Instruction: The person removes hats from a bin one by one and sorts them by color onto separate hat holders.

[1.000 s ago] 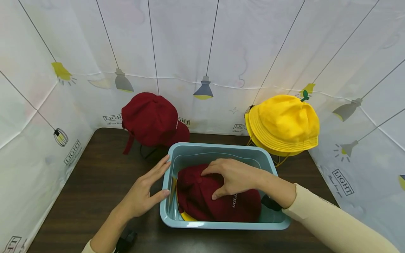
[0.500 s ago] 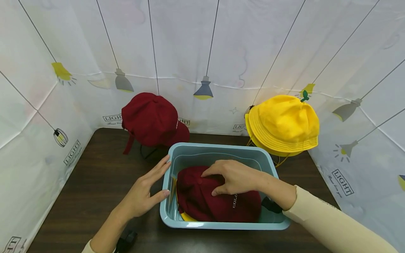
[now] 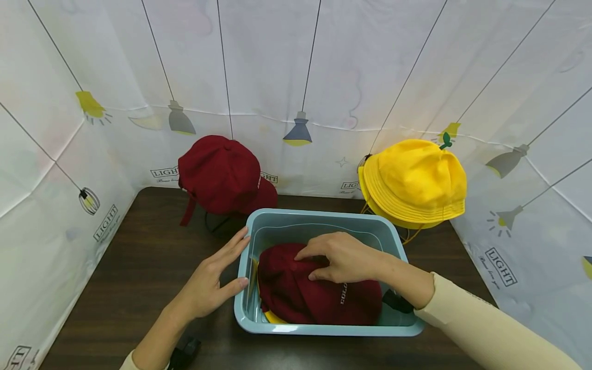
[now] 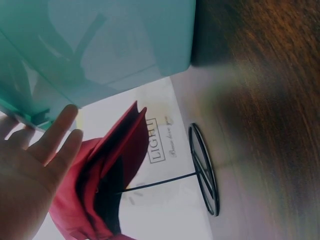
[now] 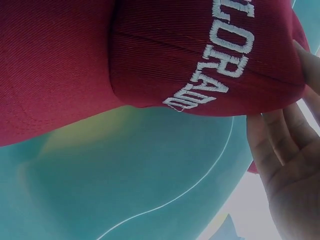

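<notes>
A dark red baseball cap (image 3: pixel 324 306) with white lettering lies in a light blue plastic tub (image 3: pixel 324 330). My right hand (image 3: pixel 344 257) reaches over the cap, thumb and curled fingers pinching its crown. Letters on the front of this red cap (image 5: pixel 200 45) face the right wrist camera, with fingertips (image 5: pixel 255 130) right at the crown's edge. My left hand (image 3: pixel 210 288) rests with extended fingers against the tub's left rim. Part of something yellow (image 3: pixel 276 317) shows beneath the cap; the rest is hidden.
Behind the tub at left, another red baseball cap (image 3: pixel 222 174) sits on a black wire stand (image 4: pixel 205 170). A yellow bucket hat (image 3: pixel 411 180) with a green sprout stands at back right. Printed white sheeting (image 3: pixel 259 67) encloses the dark wooden table (image 3: pixel 120 288).
The red cap's crown in the tub has sunk slightly. My right thumb has shifted a little closer to the fingers. The left hand stays in place.
</notes>
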### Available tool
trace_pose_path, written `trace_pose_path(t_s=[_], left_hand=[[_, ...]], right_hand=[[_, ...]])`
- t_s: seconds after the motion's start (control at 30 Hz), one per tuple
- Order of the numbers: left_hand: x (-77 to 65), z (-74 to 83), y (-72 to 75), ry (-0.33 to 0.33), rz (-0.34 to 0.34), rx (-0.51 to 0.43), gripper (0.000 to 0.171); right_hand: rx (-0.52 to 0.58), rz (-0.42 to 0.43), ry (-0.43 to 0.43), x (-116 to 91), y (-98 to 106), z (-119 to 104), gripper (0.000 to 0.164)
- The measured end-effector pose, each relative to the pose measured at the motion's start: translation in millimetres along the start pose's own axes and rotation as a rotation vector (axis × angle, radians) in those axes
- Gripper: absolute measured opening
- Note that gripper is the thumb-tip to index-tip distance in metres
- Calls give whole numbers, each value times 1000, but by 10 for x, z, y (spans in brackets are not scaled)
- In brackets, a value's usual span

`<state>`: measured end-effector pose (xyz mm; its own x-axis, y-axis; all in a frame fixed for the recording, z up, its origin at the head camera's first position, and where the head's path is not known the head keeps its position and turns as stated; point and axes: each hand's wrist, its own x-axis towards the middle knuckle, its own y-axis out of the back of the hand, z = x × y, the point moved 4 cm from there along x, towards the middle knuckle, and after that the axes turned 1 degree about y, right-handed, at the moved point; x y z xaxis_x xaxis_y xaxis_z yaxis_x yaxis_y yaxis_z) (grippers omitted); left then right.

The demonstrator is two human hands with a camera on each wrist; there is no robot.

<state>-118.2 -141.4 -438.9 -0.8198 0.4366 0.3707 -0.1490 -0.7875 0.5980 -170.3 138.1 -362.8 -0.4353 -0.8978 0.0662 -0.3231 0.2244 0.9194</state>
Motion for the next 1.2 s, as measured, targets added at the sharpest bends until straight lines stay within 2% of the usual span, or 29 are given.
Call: trace_pose_path(t_s=[0.7,0.93,1.2], left_hand=[[-8,8,-1,-22,13,0,75],[-3,-5,-2,-5,-2,-6,75],[4,13,5,-24,8,-2,75]], right_hand=[[-68,82,79,-11,83,-85,28],[-68,101,59,-33,133,-101,26],[-51,137,62,-63,234,-125,26]])
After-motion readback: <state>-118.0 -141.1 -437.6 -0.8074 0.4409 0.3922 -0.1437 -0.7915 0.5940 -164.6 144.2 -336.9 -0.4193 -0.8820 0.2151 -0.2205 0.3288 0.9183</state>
